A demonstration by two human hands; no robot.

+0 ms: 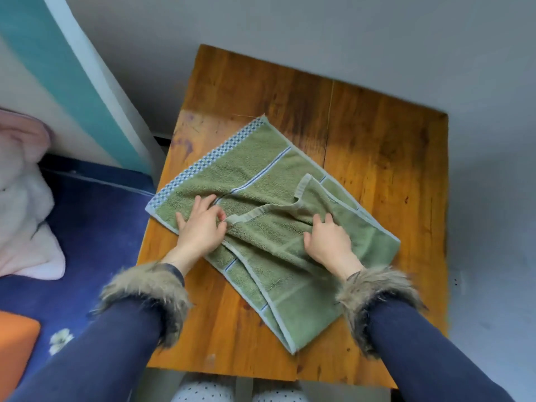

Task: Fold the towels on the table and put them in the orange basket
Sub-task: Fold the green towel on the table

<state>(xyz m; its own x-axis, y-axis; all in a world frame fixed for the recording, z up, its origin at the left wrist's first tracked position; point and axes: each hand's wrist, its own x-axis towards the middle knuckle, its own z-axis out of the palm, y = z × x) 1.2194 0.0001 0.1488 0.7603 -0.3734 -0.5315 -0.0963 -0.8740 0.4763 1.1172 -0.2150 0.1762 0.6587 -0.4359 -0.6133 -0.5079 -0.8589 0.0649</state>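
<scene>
A: Quick pass. Where's the towel?

B: I see the green towel (261,181) lying diagonally across the wooden table (377,140), checkered border along its far-left edge, one long end reaching toward the near edge of the table. It's partly folded: a hemmed corner is turned over onto the middle, rumpled between the two hands.

A: Left hand?

B: My left hand (200,227) is on the towel's left part, just below the checkered border, palm down. Fingers curled toward the loose hem, fingertips touching it. Pinching or only pressing, I can't tell.

A: Right hand?

B: Right hand (329,240) sits on the towel right of centre, palm down, fingers bent into the bunched fold. Also touching cloth; a real grip isn't visible, so can't tell there either.

A: Basket?

B: An orange thing (16,340) shows at the lower-left edge, on the blue patterned surface (95,227) beside the table. Only a corner is in view, so I can't confirm it's the basket.

A: Anything else?

B: Pink-white fabric (23,198) far left, well apart from the table. Both sleeves (429,352) dark blue with fur cuffs.
</scene>
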